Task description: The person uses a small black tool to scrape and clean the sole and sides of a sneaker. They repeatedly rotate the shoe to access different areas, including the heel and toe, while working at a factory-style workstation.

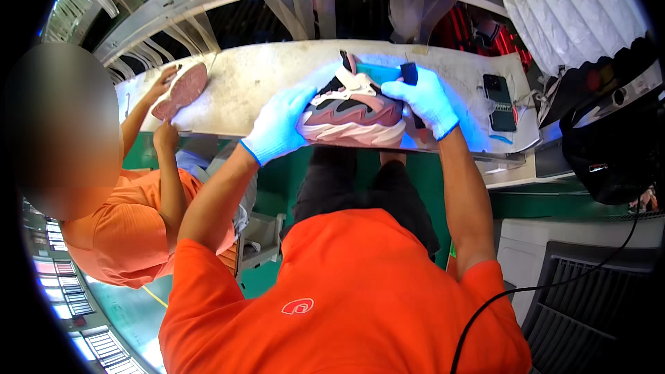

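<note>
A chunky sneaker [355, 112] in pink, grey, black and cream is held up sideways at the table's front edge, its toe toward the left. My left hand [282, 126], in a white glove lit blue, is closed round the toe end. At the heel, my gloved right hand [431, 102] grips the shoe with its thumb laid on the collar. Something flat and blue [378, 73] shows inside the shoe's opening, beside a dark tab [409, 73] at the heel. The far side of the sneaker and several fingertips are hidden.
A pale, stained worktable [242, 83] spans the front. On its right lie a dark phone [499, 102] and a small blue strip [500, 139]. At left, a co-worker in orange holds a pink shoe sole [188, 88]. A white ribbed duct [571, 10] and a black bag [609, 138] stand at right.
</note>
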Tool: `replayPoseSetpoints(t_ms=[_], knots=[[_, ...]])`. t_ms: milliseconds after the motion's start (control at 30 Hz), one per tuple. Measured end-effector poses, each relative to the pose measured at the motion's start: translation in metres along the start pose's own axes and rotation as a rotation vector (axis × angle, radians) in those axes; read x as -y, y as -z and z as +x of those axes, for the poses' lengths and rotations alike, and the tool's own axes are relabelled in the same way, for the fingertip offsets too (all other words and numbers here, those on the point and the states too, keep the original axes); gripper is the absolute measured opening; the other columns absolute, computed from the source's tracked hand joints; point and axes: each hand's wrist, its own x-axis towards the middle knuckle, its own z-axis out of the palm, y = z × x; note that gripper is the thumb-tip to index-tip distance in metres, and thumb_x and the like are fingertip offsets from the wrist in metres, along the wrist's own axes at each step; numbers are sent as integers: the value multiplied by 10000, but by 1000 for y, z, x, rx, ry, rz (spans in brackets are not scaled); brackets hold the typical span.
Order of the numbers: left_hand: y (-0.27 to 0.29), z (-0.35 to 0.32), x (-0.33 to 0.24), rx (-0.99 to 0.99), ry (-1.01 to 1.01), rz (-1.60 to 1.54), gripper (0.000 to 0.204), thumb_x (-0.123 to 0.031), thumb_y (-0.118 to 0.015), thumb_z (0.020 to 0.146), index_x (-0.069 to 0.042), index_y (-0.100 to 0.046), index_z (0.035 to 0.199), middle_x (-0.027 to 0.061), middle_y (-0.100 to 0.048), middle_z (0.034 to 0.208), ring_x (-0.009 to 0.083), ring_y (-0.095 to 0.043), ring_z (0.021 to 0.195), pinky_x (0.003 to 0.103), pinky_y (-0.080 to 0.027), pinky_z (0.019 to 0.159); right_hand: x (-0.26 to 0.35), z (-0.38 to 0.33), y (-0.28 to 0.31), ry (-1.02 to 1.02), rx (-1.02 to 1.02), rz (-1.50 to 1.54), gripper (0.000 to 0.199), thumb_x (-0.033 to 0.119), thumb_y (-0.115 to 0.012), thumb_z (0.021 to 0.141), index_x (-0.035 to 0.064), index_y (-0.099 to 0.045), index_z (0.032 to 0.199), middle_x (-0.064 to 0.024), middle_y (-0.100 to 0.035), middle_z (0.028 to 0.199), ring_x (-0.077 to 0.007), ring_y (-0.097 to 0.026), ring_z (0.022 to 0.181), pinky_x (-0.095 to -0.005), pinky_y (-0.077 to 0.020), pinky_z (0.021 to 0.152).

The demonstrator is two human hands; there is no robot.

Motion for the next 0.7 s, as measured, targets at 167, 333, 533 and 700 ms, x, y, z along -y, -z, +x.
replayPoseSetpoints(t_ms=[167, 333, 533, 700], knots=[[31, 27, -46, 154, 86, -93, 1330, -333, -1020, 623, -59, -332, 1728, 286, -535, 1620, 487, -519, 1496, 528, -458, 1229, 2, -1, 6, -21, 6, -10, 272, 257, -910, 898, 40, -765, 972, -20, -706, 804, -110, -607, 586, -291, -478, 551], [5, 59, -79, 69, -2, 100, 1357, -392, -999, 618, -128, -318, 1762, 333, -393, 1704, 522, -455, 1543, 544, -443, 1247, -3, 2, 6, -19, 5, 51, 293, 269, -914, 902, 31, -762, 982, -23, -710, 797, -111, -608, 577, -286, -473, 545], [-1, 82, -65, 196, 26, -137, 1283, -467, -973, 638, -164, -383, 1736, 315, -435, 1639, 535, -468, 1493, 557, -443, 1230, 14, -1, -2, 214, -379, 518, 285, 297, -776, 1070, 16, -732, 1082, -91, -766, 867, -141, -668, 608, -309, -525, 539], [-2, 84, -71, 163, 16, -2, 1316, -534, -973, 636, -143, -369, 1737, 309, -465, 1589, 532, -481, 1462, 585, -429, 1218, 12, 36, -16, 246, -342, 800, 305, 327, -755, 1086, 29, -700, 1106, -106, -756, 887, -168, -696, 660, -341, -572, 586]])
